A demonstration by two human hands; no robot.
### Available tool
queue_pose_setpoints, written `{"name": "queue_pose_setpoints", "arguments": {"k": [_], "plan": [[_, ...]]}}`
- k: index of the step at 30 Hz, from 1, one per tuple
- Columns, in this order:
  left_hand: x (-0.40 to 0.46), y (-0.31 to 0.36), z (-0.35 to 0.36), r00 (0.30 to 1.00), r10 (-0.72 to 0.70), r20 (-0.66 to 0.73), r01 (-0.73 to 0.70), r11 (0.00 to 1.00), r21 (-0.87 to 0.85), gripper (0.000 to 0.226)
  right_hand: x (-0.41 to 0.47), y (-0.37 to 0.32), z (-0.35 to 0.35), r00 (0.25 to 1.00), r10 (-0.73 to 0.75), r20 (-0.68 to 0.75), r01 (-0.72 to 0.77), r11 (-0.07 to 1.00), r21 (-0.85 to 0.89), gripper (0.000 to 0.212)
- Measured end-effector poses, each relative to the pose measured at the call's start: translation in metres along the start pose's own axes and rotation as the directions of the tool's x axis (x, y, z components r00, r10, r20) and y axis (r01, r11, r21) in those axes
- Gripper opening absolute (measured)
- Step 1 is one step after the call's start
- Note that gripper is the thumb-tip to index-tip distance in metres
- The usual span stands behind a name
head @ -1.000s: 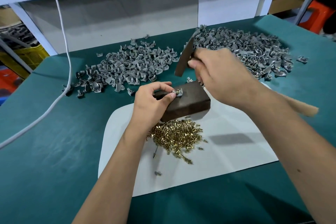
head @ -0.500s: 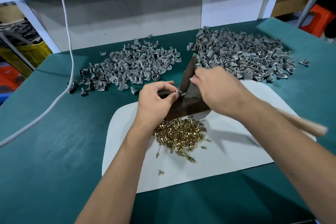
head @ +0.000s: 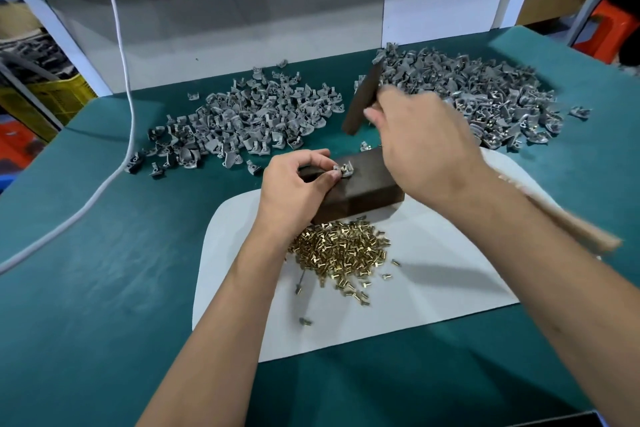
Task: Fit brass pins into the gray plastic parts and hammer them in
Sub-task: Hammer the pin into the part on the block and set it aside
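- the gray plastic part with its brass pin sits on top of the dark block, a hard anvil for the blow.
- your left hand pinches the part's edge, fingertips kept clear.
- your right hand is wrapped round the hammer, head raised above the part.
- loose brass pins lie just before the block, within reach.

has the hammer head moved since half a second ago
Yes. The hammer head has swung up off the block, back toward the right pile. The left hand still pinches the part on the block.
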State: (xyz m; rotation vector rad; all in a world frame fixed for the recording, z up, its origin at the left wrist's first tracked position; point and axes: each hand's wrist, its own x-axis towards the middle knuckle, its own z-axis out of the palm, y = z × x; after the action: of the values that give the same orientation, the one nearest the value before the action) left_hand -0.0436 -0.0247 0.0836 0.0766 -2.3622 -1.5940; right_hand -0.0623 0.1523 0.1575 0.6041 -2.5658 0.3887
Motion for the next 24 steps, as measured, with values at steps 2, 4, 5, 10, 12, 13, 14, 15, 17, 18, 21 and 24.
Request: {"name": "queue_pose_setpoints", "arguments": {"k": [2, 4, 5, 10, 12, 13, 14, 15, 17, 18, 21, 24], "plan": [[0.0, -0.002, 0.001, 1.0, 0.001, 0.003, -0.001, 1.0, -0.015, 0.024, -0.007, -0.008, 0.007, 0.993, 0.018, 0.113, -0.02, 1.0, 0.02, 0.022], [-0.002, -0.002, 0.001, 1.0, -0.005, 0.0, 0.005, 1.0, -0.026, 0.025, -0.009, -0.008, 0.009, 0.964, 0.027, 0.266, -0.02, 0.999, -0.027, 0.02], [-0.002, -0.001, 0.001, 1.0, -0.006, 0.002, 0.006, 1.0, -0.029, 0.025, -0.005, -0.004, 0.005, 0.963, 0.02, 0.268, -0.009, 0.999, -0.041, 0.019], [-0.001, 0.001, 0.0, 1.0, 0.007, 0.007, -0.006, 1.0, -0.028, 0.023, 0.001, -0.003, 0.002, 0.999, 0.04, -0.024, -0.039, 0.999, 0.017, 0.024], [-0.001, 0.001, 0.0, 1.0, 0.009, 0.011, -0.009, 1.0, -0.03, 0.02, -0.007, -0.008, 0.01, 0.986, 0.031, 0.162, -0.031, 1.0, -0.004, 0.024], [-0.002, 0.002, 0.0, 1.0, 0.009, 0.013, -0.009, 1.0, -0.025, 0.02, -0.007, -0.006, 0.01, 0.968, 0.028, 0.248, -0.022, 0.999, -0.027, 0.023], [-0.002, 0.002, 0.001, 1.0, 0.01, 0.012, -0.01, 1.0, -0.017, 0.019, -0.004, -0.002, 0.006, 0.96, 0.023, 0.28, -0.014, 0.999, -0.036, 0.021], [-0.002, 0.003, 0.0, 1.0, 0.01, 0.009, -0.01, 1.0, -0.014, 0.019, 0.001, 0.001, 0.002, 0.962, 0.004, 0.274, 0.008, 0.999, -0.042, 0.02], [-0.001, 0.002, 0.0, 1.0, 0.009, 0.015, -0.009, 1.0, -0.012, 0.018, 0.006, 0.003, -0.004, 0.99, -0.029, 0.138, 0.036, 0.998, -0.052, 0.021], [-0.001, 0.003, 0.001, 1.0, 0.012, 0.016, -0.012, 1.0, -0.011, 0.018, 0.005, 0.002, -0.004, 0.999, -0.005, 0.036, 0.006, 1.0, -0.014, 0.022], [0.0, 0.001, 0.001, 1.0, 0.014, 0.009, -0.014, 1.0, -0.027, 0.02, -0.004, -0.008, 0.006, 0.988, 0.007, 0.154, -0.011, 1.0, 0.025, 0.023], [-0.001, 0.001, 0.001, 1.0, 0.014, 0.013, -0.014, 1.0, -0.026, 0.022, 0.0, -0.005, 0.004, 0.958, -0.002, 0.286, 0.013, 0.999, -0.035, 0.023]]}}
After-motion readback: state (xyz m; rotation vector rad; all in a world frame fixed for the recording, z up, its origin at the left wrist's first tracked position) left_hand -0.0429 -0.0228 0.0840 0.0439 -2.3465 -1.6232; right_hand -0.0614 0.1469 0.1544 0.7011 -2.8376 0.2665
